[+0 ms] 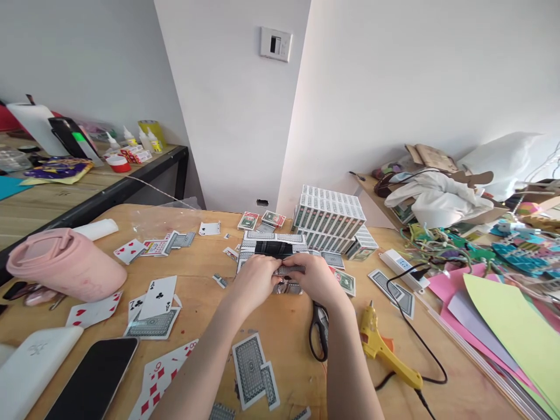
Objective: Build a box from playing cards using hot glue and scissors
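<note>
Hands meet mid-bench: our left hand (pixel 256 280) and right hand (pixel 315 279) pinch a small card piece (pixel 289 270) between closed fingers, just before the card structure (pixel 273 245). Scissors (pixel 320 332) and glue gun (pixel 385 347) lie near our right forearm.

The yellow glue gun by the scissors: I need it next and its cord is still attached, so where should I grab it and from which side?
Take the glue gun by its long yellow handle, the end nearer the person, where the black cord leaves it. Come from above with the right hand: it lies flat on the table, nozzle pointing away, with the scissors close on its left.
</note>
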A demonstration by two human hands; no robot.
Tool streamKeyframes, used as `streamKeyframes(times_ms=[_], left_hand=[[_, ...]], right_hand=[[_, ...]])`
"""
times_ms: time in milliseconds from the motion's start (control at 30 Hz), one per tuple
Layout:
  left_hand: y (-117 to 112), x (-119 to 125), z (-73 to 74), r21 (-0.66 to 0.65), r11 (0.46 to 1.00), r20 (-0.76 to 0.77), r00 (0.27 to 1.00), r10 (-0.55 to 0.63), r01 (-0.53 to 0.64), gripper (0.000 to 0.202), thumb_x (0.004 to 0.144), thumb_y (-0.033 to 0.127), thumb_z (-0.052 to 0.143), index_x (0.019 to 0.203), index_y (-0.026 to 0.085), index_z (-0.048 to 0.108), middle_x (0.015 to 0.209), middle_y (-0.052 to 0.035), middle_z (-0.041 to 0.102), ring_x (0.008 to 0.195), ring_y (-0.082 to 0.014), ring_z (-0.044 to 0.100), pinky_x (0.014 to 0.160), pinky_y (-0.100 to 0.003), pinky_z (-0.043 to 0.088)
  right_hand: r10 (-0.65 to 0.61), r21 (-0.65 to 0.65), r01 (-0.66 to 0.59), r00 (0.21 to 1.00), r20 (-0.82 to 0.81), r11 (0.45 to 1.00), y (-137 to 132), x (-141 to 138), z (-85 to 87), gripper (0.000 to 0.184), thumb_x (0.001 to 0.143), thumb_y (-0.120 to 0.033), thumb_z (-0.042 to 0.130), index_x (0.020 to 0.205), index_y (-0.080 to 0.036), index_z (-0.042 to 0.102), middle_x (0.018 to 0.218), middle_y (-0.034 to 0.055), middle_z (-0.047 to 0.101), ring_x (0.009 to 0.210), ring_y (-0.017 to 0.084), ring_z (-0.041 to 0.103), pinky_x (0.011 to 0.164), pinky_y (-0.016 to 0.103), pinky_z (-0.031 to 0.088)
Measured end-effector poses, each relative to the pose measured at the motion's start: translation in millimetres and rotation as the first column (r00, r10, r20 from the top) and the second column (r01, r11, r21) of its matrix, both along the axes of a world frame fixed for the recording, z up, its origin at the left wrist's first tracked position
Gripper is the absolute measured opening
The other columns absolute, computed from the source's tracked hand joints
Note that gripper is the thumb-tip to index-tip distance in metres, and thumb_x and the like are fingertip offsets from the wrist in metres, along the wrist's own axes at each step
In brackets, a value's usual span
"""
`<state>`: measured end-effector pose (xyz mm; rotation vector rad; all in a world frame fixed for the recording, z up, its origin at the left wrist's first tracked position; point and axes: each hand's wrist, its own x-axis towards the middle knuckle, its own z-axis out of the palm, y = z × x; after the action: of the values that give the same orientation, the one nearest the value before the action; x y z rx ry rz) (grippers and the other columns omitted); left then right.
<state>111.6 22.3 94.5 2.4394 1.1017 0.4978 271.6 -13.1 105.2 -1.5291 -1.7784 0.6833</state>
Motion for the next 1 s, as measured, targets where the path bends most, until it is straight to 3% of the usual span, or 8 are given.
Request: streamKeyframes(times_ms=[167,333,500,633,767,867,1000], left_hand=[[-3,-4,6.8,-0.014,0.997,0.107,0.991,0.075,-0.074,0.042,0.075,0.024,0.059,0.118,0.023,0.055,0.12,-0.0073,0.058,0.111,-0.0238,0.051,0.092,-0.035,0.039],[-1,-9,8.0,-0.049,0.995,0.034,0.995,0.089,-0.087,0.026,0.078,0.025,0.055,0.102,0.025,0.066,0.101,-0.005,0.068,0.108,-0.0267,0.054,0.091,-0.039,0.039],[-6,-7,10.6,-0.062,0.994,-0.003,0.996,0.084,-0.084,0.026,0.078,0.028,0.054,0.101,0.027,0.066,0.1,-0.0048,0.068,0.094,-0.0258,0.061,0.078,-0.035,0.045],[-5,-13,16.3,-0.012,0.994,0.128,0.985,0.112,-0.111,0.027,0.081,0.033,0.052,0.104,0.027,0.064,0.111,-0.0026,0.064,0.101,-0.0215,0.058,0.087,-0.033,0.043],[7,-23,22.6,0.108,0.973,0.205,0.963,0.177,-0.202,0.027,0.085,0.03,0.043,0.104,0.026,0.062,0.114,-0.0013,0.061,0.104,-0.0184,0.056,0.092,-0.033,0.041],[24,-19,28.0,0.141,0.978,0.126,0.983,0.134,-0.152,0.029,0.085,0.028,0.043,0.109,0.026,0.059,0.117,-0.0012,0.059,0.106,-0.0191,0.054,0.092,-0.034,0.041],[51,6,34.5,0.156,0.988,-0.028,1.0,0.013,-0.009,0.037,0.081,0.027,0.049,0.118,0.022,0.054,0.124,-0.0046,0.055,0.113,-0.0206,0.051,0.092,-0.033,0.039]], right_hand=[[-0.058,0.085,0.063,0.996,-0.061,0.994,-2,6,4.9,0.029,0.069,-0.017,0.059,0.093,-0.027,0.07,0.102,0.0016,0.067,0.098,0.022,0.06,0.092,0.037,0.042],[-0.086,0.016,0.086,0.996,-0.03,0.996,-2,6,4.1,0.017,0.068,-0.016,0.059,0.074,-0.026,0.072,0.086,0.002,0.07,0.085,0.022,0.063,0.084,0.037,0.045],[-0.098,0.001,0.098,0.995,0.015,0.995,-1,2,4.8,0.016,0.07,-0.018,0.056,0.068,-0.025,0.07,0.076,0.0016,0.07,0.076,0.021,0.063,0.075,0.034,0.046],[-0.226,0.125,0.23,0.973,-0.042,0.965,-2,5,7.6,0.014,0.074,-0.026,0.056,0.068,-0.024,0.068,0.081,0.0022,0.07,0.08,0.021,0.063,0.076,0.032,0.045],[-0.316,0.11,0.318,0.948,-0.03,0.942,1,15,3.0,0.023,0.078,-0.033,0.052,0.063,-0.023,0.066,0.087,0.0039,0.069,0.085,0.021,0.061,0.079,0.033,0.043],[-0.365,0.115,0.365,0.931,-0.017,0.924,4,20,-2.4,0.022,0.08,-0.034,0.049,0.078,-0.023,0.069,0.092,0.0056,0.068,0.09,0.022,0.06,0.082,0.034,0.042],[-0.404,0.057,0.404,0.915,-0.004,0.913,4,23,-4.1,0.024,0.079,-0.034,0.049,0.087,-0.022,0.069,0.093,0.0047,0.069,0.091,0.022,0.061,0.081,0.033,0.042]])
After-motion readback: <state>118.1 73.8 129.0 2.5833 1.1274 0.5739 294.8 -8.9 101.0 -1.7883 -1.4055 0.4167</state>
